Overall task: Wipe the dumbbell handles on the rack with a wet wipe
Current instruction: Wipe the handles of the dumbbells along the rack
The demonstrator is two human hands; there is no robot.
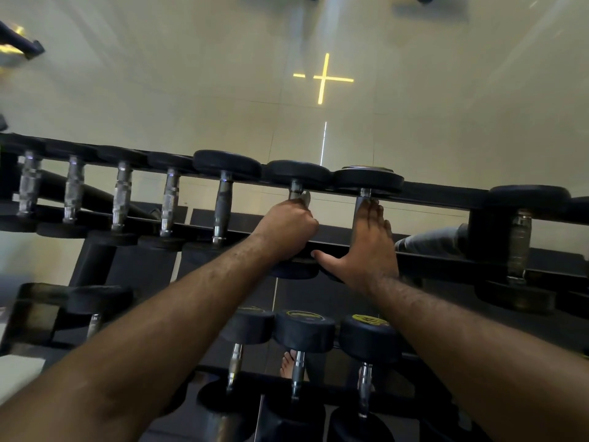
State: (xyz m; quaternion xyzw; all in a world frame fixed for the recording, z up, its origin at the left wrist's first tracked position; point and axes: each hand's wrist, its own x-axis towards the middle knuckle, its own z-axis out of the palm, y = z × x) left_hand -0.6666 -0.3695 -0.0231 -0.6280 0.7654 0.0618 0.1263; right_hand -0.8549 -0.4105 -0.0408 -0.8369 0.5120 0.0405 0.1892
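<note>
A black dumbbell rack (446,191) crosses the view with a row of dumbbells on its upper tier. My left hand (288,229) grips the metal handle of one dumbbell (298,172) near the middle, with a bit of white wet wipe (306,199) showing at the top of my fist. My right hand (371,242) lies flat with straight fingers along the handle of the neighbouring dumbbell (368,180) to the right. Most of both handles is hidden under my hands.
Several more dumbbells with bare metal handles (224,205) sit to the left, and one (519,247) at far right. A lower tier holds three dumbbells (304,334). Shiny pale floor tiles lie behind the rack. A bare foot (288,363) shows below.
</note>
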